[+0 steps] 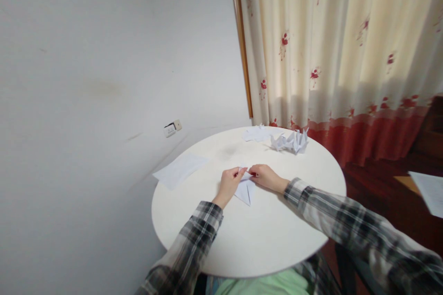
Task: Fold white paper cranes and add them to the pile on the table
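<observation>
A partly folded piece of white paper (246,191) lies on the round white table, its pointed end toward me and a slit down its middle. My left hand (231,181) grips its upper left edge, thumb on top and fingers curled. Against the upper right edge my right hand (266,176) pinches the paper, with its fingertips close to my left thumb. The paper's far part is partly hidden by my fingers.
Several folded paper cranes (292,142) stand at the table's back right. Behind them lie flat white paper pieces (256,134). A white sheet (180,170) rests at the left edge of the table (270,244), beside the wall. A curtain (311,46) hangs behind.
</observation>
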### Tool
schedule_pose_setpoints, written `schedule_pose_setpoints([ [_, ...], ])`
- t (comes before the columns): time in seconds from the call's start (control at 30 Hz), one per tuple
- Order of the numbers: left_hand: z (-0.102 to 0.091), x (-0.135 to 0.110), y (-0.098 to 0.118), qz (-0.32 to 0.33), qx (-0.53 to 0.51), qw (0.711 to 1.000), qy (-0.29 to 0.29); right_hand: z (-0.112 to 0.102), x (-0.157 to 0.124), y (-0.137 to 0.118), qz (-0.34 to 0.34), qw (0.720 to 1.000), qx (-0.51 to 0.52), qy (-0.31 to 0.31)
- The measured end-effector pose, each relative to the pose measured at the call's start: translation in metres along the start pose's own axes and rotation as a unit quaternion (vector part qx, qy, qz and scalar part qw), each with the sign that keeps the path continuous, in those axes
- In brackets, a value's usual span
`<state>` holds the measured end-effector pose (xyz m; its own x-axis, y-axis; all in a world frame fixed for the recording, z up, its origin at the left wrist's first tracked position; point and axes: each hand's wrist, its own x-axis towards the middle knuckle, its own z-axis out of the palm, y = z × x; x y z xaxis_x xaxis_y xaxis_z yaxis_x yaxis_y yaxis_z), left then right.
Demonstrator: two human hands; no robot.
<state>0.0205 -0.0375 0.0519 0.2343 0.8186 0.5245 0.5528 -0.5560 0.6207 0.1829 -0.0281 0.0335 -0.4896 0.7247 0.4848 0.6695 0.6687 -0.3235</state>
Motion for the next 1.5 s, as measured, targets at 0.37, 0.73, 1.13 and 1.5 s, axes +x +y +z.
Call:
schedule_pose_setpoints([
  [0.37,0.000,-0.001,-0.005,0.000,0.038,0.999,-0.032,0.004,0.001,0.007,0.027,0.998,0.056,0.002],
  [0.73,-0.002,0.001,-0.017,-0.046,0.159,0.986,0.004,0.007,0.004,0.013,0.007,0.997,0.081,-0.005],
  [1.13,-0.006,-0.006,0.007,0.189,0.168,0.960,0.117,0.012,0.006,0.017,0.047,0.994,0.095,0.019],
  [1.5,0.004,-0.011,-0.001,0.129,0.284,0.933,-0.180,0.015,0.009,0.024,0.134,0.974,0.181,0.028],
])
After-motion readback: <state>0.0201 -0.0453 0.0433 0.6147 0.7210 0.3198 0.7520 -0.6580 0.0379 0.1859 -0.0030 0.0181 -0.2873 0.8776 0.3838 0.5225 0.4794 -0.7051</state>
